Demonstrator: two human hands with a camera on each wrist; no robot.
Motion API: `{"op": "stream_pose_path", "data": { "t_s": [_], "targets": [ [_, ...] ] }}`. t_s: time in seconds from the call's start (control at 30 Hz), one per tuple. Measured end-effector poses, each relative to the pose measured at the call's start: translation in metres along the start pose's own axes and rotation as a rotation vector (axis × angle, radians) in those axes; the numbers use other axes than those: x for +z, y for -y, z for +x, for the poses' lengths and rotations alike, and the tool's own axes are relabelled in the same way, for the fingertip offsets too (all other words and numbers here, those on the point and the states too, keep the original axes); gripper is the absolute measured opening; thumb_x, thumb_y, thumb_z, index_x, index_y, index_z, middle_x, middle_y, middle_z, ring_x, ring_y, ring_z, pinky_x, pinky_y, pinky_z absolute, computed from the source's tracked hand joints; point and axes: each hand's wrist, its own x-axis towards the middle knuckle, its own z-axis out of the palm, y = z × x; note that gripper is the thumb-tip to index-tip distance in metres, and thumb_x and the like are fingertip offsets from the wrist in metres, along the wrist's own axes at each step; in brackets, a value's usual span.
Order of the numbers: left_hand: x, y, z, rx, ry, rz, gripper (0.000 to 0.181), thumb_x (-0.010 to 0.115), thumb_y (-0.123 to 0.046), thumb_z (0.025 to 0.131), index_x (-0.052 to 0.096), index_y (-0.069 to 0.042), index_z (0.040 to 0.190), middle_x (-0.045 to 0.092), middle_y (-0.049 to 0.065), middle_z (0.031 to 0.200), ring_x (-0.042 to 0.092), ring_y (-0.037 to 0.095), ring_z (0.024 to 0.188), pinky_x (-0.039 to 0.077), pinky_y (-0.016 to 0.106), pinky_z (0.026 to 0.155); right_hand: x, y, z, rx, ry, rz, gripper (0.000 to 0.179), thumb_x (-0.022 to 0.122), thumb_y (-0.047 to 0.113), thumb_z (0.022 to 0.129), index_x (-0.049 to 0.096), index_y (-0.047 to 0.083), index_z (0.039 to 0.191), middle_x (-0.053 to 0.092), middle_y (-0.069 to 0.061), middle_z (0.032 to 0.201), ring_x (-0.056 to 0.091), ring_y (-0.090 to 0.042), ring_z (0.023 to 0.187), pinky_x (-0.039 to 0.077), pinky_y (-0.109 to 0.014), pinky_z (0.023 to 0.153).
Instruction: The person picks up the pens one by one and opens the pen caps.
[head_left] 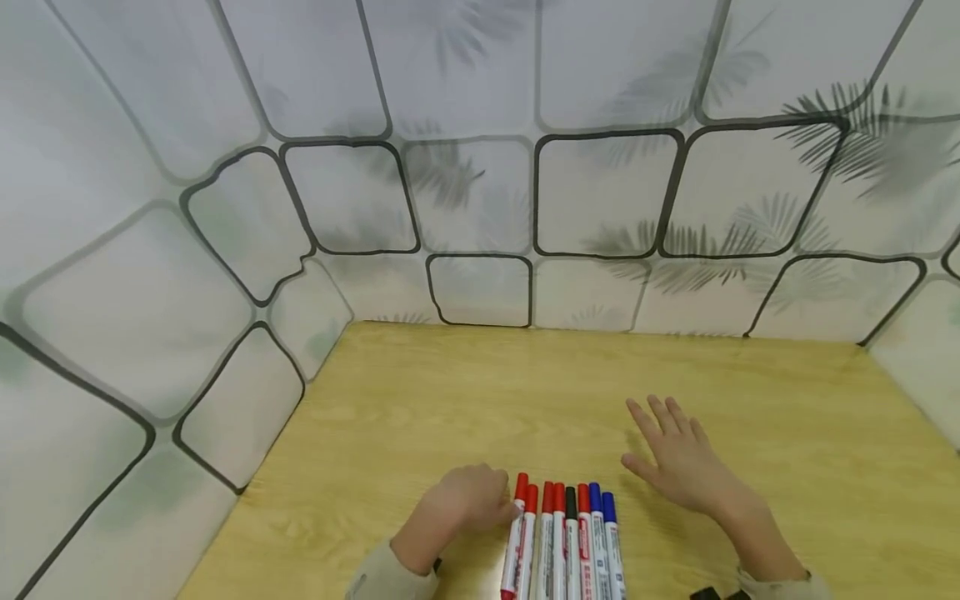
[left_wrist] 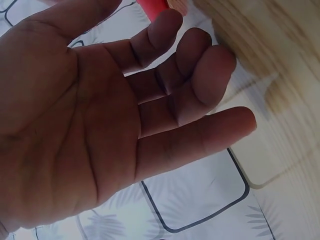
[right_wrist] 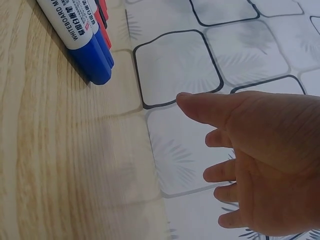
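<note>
Several whiteboard markers lie side by side on the wooden table: red-capped markers [head_left: 527, 533], one black-capped marker [head_left: 572, 542] and two blue-capped markers [head_left: 613, 542]. At the row's left end my left hand [head_left: 468, 497] touches the outermost red-capped marker near its cap. A red cap [left_wrist: 151, 7] shows beyond the index fingertip in the left wrist view, where the fingers are loosely bent and the thumb tip is out of frame. My right hand [head_left: 682, 467] is spread, apart from the row's right end. In the right wrist view, a blue cap [right_wrist: 95, 65] is left of the thumb.
Light wooden table [head_left: 450, 383] extends behind and to both sides of the markers. A pale sheet with dark rounded outlines and leaf prints [head_left: 480, 200] stands along the back and left edges. Beige sleeves [head_left: 393, 575] cover both forearms.
</note>
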Motion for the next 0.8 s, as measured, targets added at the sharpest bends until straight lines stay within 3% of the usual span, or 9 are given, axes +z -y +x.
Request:
{"op": "stream_pose_path", "data": {
  "t_s": [0.2,0.33,0.47,0.6,0.73,0.8],
  "targets": [
    [-0.006,0.001,0.002,0.010,-0.022,0.043,0.026,0.059,-0.034,0.100,0.063,-0.010,0.089,0.050,-0.002,0.067,0.045,0.011,0.060,0.041,0.028,0.057,-0.005,-0.001,0.004,0.007,0.012,0.006,0.076,0.063,0.038,0.097,0.029,0.000,0.153,0.022,-0.036,0.154,0.017,-0.059,0.139,0.018,-0.077,0.104],
    [-0.008,-0.001,0.002,-0.005,0.006,0.026,0.033,0.062,-0.042,0.097,0.064,-0.009,0.091,0.053,-0.001,0.069,0.046,0.011,0.061,0.042,0.028,0.058,-0.010,0.000,0.005,0.018,0.037,0.043,0.078,0.062,0.040,0.097,0.027,0.000,0.154,0.019,-0.036,0.155,0.014,-0.059,0.140,0.015,-0.077,0.104],
    [-0.003,-0.004,-0.001,-0.019,0.070,-0.005,0.044,0.065,-0.050,0.092,0.056,-0.013,0.070,0.041,-0.004,0.059,0.037,0.009,0.053,0.032,0.026,0.051,-0.010,0.001,0.003,0.023,0.053,0.067,0.078,0.062,0.040,0.097,0.027,0.000,0.154,0.018,-0.036,0.155,0.013,-0.059,0.141,0.014,-0.077,0.105],
    [0.001,-0.006,-0.006,-0.021,0.068,-0.005,0.047,0.066,-0.036,0.091,0.041,-0.016,0.056,0.033,-0.004,0.053,0.028,0.009,0.048,0.025,0.025,0.046,-0.007,0.002,0.001,0.023,0.055,0.075,0.077,0.063,0.039,0.096,0.028,0.000,0.154,0.019,-0.036,0.155,0.014,-0.059,0.141,0.014,-0.077,0.105],
    [0.000,-0.005,-0.008,-0.045,0.002,-0.008,0.036,0.066,-0.017,0.085,0.043,-0.014,0.058,0.040,-0.002,0.055,0.031,0.009,0.048,0.027,0.025,0.045,-0.005,0.002,-0.002,0.020,0.044,0.072,0.078,0.063,0.039,0.096,0.029,0.000,0.154,0.020,-0.036,0.155,0.015,-0.059,0.140,0.015,-0.078,0.104],
    [0.000,-0.005,-0.008,-0.062,-0.024,-0.003,0.028,0.065,-0.014,0.087,0.049,-0.011,0.064,0.044,-0.001,0.058,0.035,0.009,0.048,0.031,0.024,0.044,-0.005,0.002,-0.003,0.020,0.035,0.070,0.078,0.063,0.039,0.096,0.029,0.000,0.154,0.021,-0.036,0.154,0.016,-0.059,0.140,0.016,-0.078,0.104]
  ]
}}
